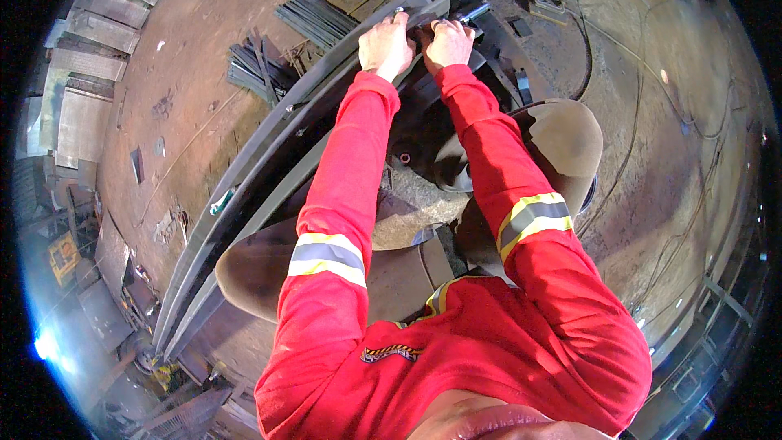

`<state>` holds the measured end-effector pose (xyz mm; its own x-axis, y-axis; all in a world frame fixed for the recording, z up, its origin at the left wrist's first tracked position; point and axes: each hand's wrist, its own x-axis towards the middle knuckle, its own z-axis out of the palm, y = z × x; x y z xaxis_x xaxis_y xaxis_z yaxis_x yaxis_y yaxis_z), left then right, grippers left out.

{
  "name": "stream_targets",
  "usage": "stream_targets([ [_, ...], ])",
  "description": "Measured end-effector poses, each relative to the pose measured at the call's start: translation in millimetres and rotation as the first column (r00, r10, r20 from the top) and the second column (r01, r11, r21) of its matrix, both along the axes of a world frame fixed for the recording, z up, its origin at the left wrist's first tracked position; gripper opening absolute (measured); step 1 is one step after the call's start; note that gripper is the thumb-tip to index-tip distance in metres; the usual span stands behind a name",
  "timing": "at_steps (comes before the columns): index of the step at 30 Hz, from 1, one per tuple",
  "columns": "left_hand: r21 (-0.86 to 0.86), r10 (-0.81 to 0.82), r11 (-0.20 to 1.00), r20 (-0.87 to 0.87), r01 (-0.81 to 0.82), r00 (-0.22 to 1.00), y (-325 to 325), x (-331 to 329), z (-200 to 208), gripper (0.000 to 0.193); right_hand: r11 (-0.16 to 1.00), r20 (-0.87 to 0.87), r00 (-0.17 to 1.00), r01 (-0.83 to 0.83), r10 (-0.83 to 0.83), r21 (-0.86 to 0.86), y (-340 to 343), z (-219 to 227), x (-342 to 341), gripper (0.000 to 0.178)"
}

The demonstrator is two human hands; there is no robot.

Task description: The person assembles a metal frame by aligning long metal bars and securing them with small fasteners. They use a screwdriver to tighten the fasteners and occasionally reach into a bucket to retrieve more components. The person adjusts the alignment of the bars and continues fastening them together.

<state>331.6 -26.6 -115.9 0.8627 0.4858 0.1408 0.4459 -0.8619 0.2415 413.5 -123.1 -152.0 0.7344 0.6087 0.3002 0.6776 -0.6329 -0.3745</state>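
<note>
Long grey steel beams (pixel 252 141) run in front of me from the lower left to the top middle, with small bolts (pixel 289 108) along them. My left hand (pixel 386 47) is closed over the far end of a beam, its fingertips beside a small shiny piece that looks like a bolt head or a ring. Close to its right, my right hand (pixel 448 43) is closed, with its knuckles up. A dark metal cylinder (pixel 472 11) lies against its fingers; whether they hold it is hidden. Both arms are stretched forward, in red sleeves.
Two bundles of dark steel bars (pixel 316 16) lie on the brown floor left of the beams. Flat metal plates (pixel 84 118) line the far left. Cables (pixel 631 147) snake over the floor at right. My bent knees (pixel 562 143) flank the work. A bright light (pixel 46 348) glows at lower left.
</note>
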Motion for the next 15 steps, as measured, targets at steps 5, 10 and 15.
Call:
stream_targets([
  [5, 0.014, 0.005, 1.0, -0.001, -0.005, 1.0, 0.2, -1.0, 0.6, 0.043, 0.998, -0.021, 1.0, -0.012, 0.011, -0.06, 1.3, 3.6, -1.0, 0.021],
  [10, 0.022, -0.004, 1.0, 0.007, 0.004, 1.0, -1.2, 0.2, 0.0, 0.043, 1.0, 0.071, 0.997, -0.021, 0.022, -0.02, 0.2, -1.3, 1.0, 0.025],
  [15, -0.037, 0.027, 0.999, -0.083, -0.031, 0.996, -0.7, 0.6, 3.6, 0.052, 1.0, -0.01, 1.0, -0.006, 0.006, -0.031, 2.2, 4.7, -1.3, 0.024],
])
